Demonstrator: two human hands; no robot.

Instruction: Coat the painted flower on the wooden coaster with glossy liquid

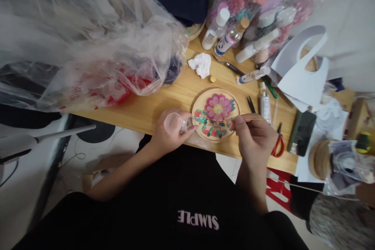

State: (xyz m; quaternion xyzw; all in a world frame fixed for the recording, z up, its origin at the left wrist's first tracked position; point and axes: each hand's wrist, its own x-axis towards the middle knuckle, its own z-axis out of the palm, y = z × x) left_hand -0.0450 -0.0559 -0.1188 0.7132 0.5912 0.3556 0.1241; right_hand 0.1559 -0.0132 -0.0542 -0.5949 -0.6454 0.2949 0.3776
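A round wooden disc (205, 103) with a pink flower and green and red leaves painted on it lies near the front edge of the wooden table (164, 99). My left hand (168, 134) is closed round a small clear cup (175, 122), tipped toward the disc's left rim. My right hand (254, 136) pinches a thin stick (249, 119) that reaches left across the disc's lower part, its tip over the painted leaves.
Big clear plastic bags (88, 35) cover the table's left side. Behind the disc lie a crumpled tissue (200, 64), small bottles (225, 39), a tube (265, 103) and brushes. Red-handled scissors (278, 144), a dark phone (301, 133) and white cut sheets (304, 70) sit at the right.
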